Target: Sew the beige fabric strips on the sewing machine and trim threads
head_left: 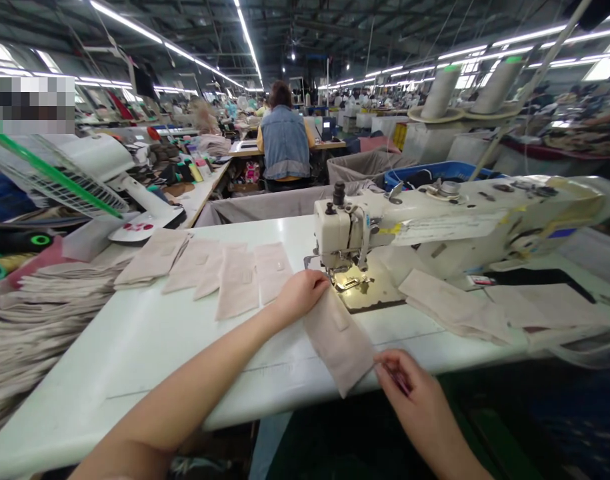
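A beige fabric piece (337,340) lies on the white table (185,353), running from the sewing machine's presser foot (347,280) toward the table's front edge. My left hand (302,293) rests flat on its far end, just left of the needle. My right hand (409,390) pinches the near right edge of the same piece at the front edge of the table. The white sewing machine (435,227) stands to the right.
Several beige pieces (219,270) lie fanned on the table at left, with a tall stack (39,313) at far left. More pieces (455,310) lie right of the needle plate. A person in a denim vest (285,140) sits ahead with their back turned. A white fan (85,177) stands at the left.
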`<state>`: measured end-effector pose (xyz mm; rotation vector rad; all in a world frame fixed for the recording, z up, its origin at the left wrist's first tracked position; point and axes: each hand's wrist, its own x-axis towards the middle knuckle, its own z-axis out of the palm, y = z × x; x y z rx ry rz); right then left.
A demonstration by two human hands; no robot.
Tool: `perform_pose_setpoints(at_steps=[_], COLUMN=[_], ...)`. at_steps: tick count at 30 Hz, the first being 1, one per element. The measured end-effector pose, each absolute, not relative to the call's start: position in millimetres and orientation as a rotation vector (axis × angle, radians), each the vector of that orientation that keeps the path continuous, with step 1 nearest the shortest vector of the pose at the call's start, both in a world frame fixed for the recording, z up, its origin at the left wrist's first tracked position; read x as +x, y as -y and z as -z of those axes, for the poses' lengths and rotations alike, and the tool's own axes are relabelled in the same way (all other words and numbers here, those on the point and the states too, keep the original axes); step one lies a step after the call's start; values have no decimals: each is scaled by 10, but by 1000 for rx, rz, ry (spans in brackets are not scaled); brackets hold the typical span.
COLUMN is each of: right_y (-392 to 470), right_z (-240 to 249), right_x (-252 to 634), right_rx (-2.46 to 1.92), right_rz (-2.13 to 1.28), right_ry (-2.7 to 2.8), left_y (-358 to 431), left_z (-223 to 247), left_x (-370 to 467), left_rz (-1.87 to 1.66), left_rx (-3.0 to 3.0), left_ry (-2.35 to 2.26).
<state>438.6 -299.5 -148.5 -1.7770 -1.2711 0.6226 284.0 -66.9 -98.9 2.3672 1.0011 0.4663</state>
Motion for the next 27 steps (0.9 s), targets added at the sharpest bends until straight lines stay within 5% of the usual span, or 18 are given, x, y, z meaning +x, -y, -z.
perform_pose_setpoints(at_steps=[8,27], right_y=[2987,2973], right_z=[1543,1558], right_x=[4453,4356], right_rx=[-1710,-1420], right_rz=[-92,82], right_ry=[1643,2023], left_y=[533,454], left_z=[1018,1010], left_x=[2867,2986], left_rz=[-428,-296], left_rx=[2468,2360], left_ry=[-918,-1239])
